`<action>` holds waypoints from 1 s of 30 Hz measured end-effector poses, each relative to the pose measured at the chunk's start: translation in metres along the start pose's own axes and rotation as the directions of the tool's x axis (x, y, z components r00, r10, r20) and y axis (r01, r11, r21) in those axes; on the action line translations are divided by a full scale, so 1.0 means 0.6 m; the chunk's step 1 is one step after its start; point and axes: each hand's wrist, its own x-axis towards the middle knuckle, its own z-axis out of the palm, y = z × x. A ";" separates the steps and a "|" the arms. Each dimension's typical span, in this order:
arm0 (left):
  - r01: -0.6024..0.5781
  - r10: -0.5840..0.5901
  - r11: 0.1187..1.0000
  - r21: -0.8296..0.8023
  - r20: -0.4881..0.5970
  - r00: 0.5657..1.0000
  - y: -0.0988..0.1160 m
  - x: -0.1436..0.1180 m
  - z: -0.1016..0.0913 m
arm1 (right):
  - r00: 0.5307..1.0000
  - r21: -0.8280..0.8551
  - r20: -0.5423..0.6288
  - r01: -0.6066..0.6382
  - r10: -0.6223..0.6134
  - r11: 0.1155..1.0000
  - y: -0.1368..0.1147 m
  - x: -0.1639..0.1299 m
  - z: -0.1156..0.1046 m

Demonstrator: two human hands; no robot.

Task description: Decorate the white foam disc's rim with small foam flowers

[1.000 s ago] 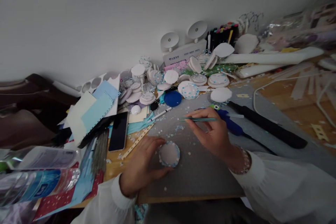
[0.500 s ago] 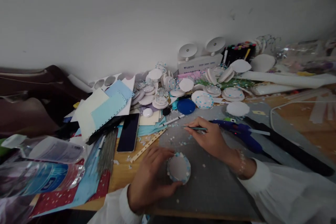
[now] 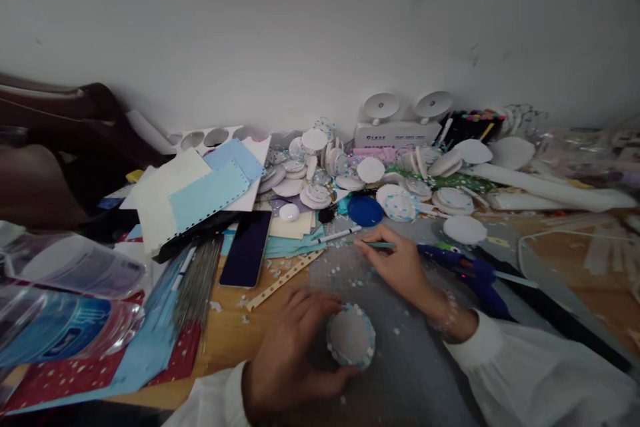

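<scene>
While the left hand [image 3: 290, 353] is cupping a light, flimsy white paper disc with blue-dotted rim [image 3: 351, 337] by its edge, the right hand [image 3: 400, 267] — beyond it — is pinching thin teal tweezers [image 3: 377, 245].

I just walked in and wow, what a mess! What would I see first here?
First, the left hand at the near edge of the grey mat, holding a white disc rimmed with blue and white dots. Just beyond it, the right hand pinches slim tweezers. Behind them, a heap of white discs sits against the wall.
</scene>
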 end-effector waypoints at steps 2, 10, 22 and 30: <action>-0.004 0.004 1.000 -0.011 0.007 1.000 0.002 0.002 0.000 | 0.999 0.025 -0.034 -0.013 0.014 1.000 -0.007 -0.001 -0.014; -0.006 0.004 1.000 0.009 0.132 0.991 0.013 0.042 -0.002 | 0.986 0.176 -0.165 0.029 0.001 0.984 -0.047 -0.027 -0.074; 0.185 -0.207 0.885 -0.426 -0.005 0.978 -0.041 0.074 0.022 | 0.989 0.333 -0.126 -0.029 0.075 0.942 -0.048 -0.066 -0.075; 0.202 -0.228 0.833 -0.515 0.014 0.974 -0.043 0.070 0.038 | 0.996 0.341 -0.075 0.074 -0.051 0.937 -0.052 -0.089 -0.071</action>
